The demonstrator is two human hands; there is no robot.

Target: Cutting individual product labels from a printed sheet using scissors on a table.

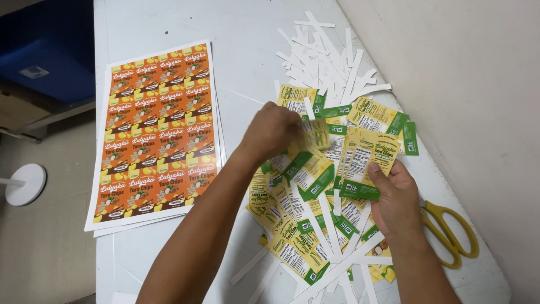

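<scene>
Right hand (395, 200) grips a small stack of cut yellow-and-green labels (368, 163), thumb on top, fingers under, stack held upright just above the pile. Left hand (274, 130) closes on a single yellow label (315, 135), blurred, just left of the held stack and over the far part of the pile. Loose cut labels (298, 231) lie scattered and overlapping on the white table (247, 50), mixed with long white paper strips (332, 62); the thickest heap of strips sits at the far side near the wall. Yellow-handled scissors (450, 231) lie on the table right of the right wrist, near the table's edge. Uncut orange label sheets (157, 132), stacked, lie flat at left, well apart from both hands.
</scene>
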